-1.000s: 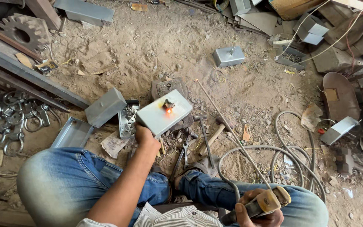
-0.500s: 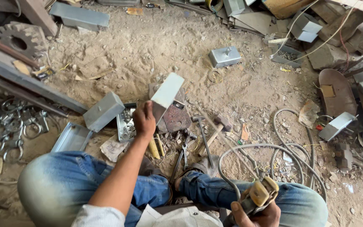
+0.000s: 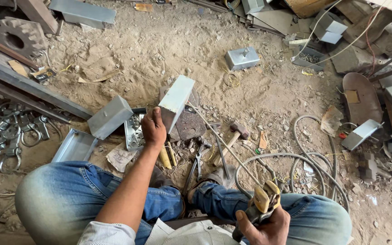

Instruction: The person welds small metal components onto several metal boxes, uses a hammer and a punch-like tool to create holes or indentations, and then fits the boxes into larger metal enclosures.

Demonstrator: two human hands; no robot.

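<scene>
The grey sheet-metal box [image 3: 176,100] stands tilted on end over a rusty round plate [image 3: 189,123] on the dirt floor [image 3: 159,50], roughly at the middle of the working patch in front of the seated person. The left hand [image 3: 153,129] holds it at its lower end, fingers closed round the bottom edge. Judged by appearance, the box is thin folded steel: stiff, fairly light, not fragile, with sharp cut edges and possibly warm near any fresh weld; the flat sides near the base look the safest hold.

The right hand [image 3: 264,224], low in the view above the right knee, is clenched round a yellow-jawed electrode holder [image 3: 263,202], whose long thin rod [image 3: 218,140] runs up towards the box. A grey cable [image 3: 305,159] loops over the floor to the right of it.

Just in front of the knees lie a wooden-handled hammer [image 3: 236,134], pliers [image 3: 196,161] and a yellow-handled tool [image 3: 165,156]. Left of the held box sit a second grey box [image 3: 110,117], an open tray of small fittings [image 3: 134,131], a shallow metal tray [image 3: 74,146] and a crumpled scrap of paper [image 3: 121,158]; any marking on it is too small to make out. A similar box with a stud on top [image 3: 242,58] rests farther off. Rings and shackles [image 3: 5,136] are heaped at the left edge, a rusty gear [image 3: 18,38] in the upper left corner. No labelled packages or signs are evident.
</scene>
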